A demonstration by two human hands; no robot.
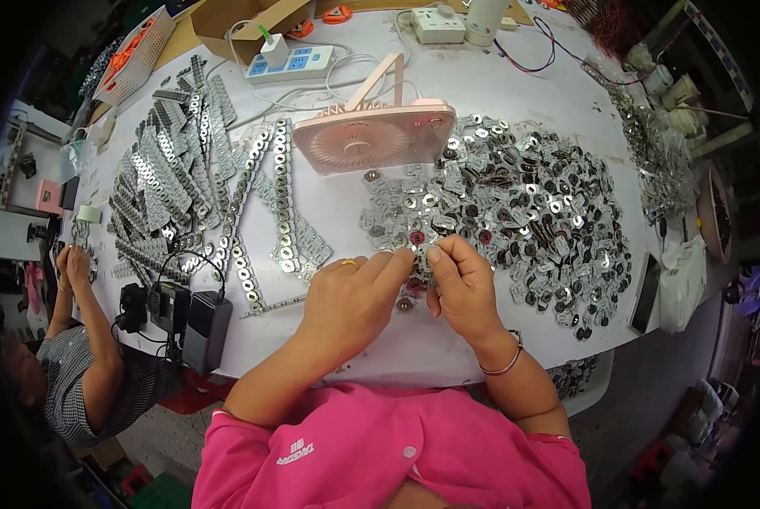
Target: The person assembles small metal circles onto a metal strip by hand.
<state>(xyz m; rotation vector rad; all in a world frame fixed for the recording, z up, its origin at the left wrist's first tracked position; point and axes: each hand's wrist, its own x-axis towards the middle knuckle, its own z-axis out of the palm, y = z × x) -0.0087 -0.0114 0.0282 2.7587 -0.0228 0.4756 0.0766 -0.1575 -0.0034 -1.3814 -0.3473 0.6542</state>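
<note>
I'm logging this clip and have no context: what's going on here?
A person in a pink shirt is working at a white table. The left hand and right hand meet at the near left edge of a pile of small metal pieces, seemingly pinching something too small to make out. Strips of linked metal pieces lie to the left, and a pink fan stands beyond the hands. At far left, another person's hands are also at the table.

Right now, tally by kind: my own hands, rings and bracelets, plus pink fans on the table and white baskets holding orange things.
Hands: 2 (left hand, right hand)
Ring: 1
Bracelet: 1
Pink fan: 1
White basket: 1
Total: 6
</note>
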